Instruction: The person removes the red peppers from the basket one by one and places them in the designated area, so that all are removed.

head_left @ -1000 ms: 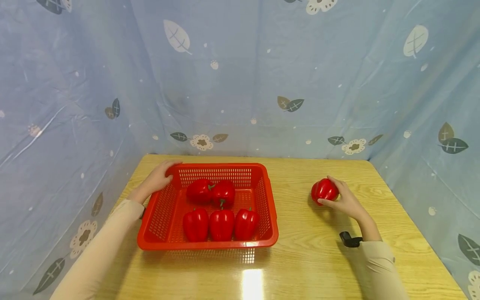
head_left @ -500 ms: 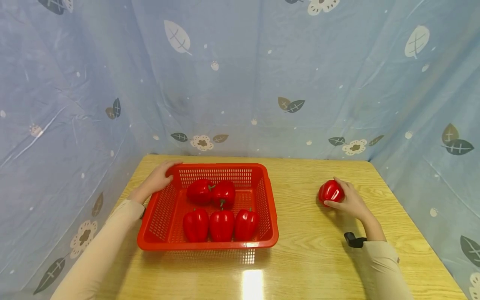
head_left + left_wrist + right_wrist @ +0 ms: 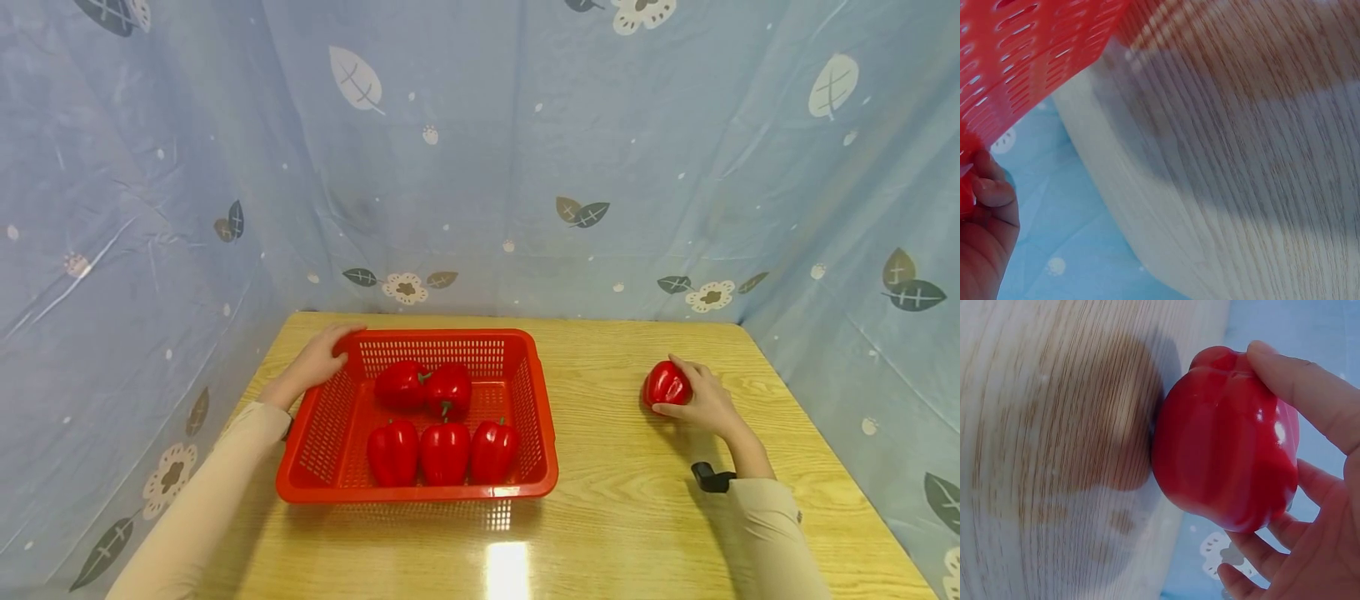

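On the right of the table, my right hand (image 3: 707, 404) grips a red bell pepper (image 3: 666, 385), thumb on one side and fingers on the other. In the right wrist view the bell pepper (image 3: 1225, 440) is at or just above the wood; I cannot tell if it touches. My left hand (image 3: 318, 358) holds the far left corner of a red plastic basket (image 3: 416, 492). The left wrist view shows its curled fingers (image 3: 997, 194) at the basket's rim. Inside the basket lie several red bell peppers (image 3: 446, 452), in a back and a front group.
The light wooden table (image 3: 600, 517) carries the basket on its left half. A blue patterned curtain (image 3: 480, 167) stands behind the table and along both sides. A black strap (image 3: 712, 477) sits on the right wrist.
My right hand and the bell pepper in it have shifted a little to the right. The left hand keeps its hold on the basket, and the peppers inside look unmoved.
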`<state>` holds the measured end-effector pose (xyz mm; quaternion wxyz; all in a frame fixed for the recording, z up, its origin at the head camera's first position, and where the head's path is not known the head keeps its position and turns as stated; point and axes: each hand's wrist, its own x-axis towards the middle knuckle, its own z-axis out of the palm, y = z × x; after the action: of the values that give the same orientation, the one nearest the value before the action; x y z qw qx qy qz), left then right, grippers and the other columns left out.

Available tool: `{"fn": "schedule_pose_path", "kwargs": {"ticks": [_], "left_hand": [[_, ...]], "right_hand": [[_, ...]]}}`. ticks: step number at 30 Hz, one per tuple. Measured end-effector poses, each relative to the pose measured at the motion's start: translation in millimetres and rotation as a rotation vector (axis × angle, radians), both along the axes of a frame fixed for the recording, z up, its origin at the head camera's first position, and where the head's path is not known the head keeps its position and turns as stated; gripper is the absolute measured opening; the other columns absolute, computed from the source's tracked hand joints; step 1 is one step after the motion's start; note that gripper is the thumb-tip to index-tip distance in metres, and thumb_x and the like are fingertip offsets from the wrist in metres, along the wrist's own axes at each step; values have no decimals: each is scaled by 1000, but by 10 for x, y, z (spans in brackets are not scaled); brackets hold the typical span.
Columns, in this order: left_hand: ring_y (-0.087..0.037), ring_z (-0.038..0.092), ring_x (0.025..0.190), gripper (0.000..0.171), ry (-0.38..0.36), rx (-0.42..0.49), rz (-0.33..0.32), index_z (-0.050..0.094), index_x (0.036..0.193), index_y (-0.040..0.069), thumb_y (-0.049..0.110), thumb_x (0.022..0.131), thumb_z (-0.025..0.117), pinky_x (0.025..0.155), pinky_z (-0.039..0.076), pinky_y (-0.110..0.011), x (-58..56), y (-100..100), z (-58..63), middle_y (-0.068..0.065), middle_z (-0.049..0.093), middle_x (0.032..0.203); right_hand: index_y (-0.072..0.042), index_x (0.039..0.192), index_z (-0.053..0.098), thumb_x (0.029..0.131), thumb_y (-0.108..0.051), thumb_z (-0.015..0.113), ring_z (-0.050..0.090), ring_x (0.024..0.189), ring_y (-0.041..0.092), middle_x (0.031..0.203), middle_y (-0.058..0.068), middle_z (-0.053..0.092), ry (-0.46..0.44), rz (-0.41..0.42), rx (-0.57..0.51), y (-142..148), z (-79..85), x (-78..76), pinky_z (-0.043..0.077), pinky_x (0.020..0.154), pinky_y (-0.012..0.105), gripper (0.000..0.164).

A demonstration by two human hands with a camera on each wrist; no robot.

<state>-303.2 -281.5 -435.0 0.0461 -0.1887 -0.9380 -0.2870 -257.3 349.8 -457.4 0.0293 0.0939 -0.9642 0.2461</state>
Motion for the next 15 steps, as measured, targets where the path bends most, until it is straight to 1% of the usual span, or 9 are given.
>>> {"fn": "schedule_pose_path", "kwargs": {"ticks": [5,10,15], "left_hand": [[-43,37,125,55,-5,-5,0,43,137,3,-8,83,50,102,30,-60,1,-2,-10,-23,43,135],[-43,37,126,56,-1,-2,-6,42,137,3,-9,83,49,103,29,-59,1,1,-12,-24,42,136],[-43,33,129,56,12,4,-16,42,136,2,-9,82,49,105,25,-59,-9,-5,-13,-24,42,137]], "right_hand": [[-4,145,25,73,-38,77,30,117,55,132,36,30,-3,-6,8,19,-15,-19,30,86,73,95],[-3,144,27,72,-37,78,29,118,56,133,36,29,1,-2,5,30,-29,-43,28,86,73,94],[-3,143,28,72,-34,77,29,117,56,134,36,28,17,8,3,-1,1,-51,29,87,73,91]]}}
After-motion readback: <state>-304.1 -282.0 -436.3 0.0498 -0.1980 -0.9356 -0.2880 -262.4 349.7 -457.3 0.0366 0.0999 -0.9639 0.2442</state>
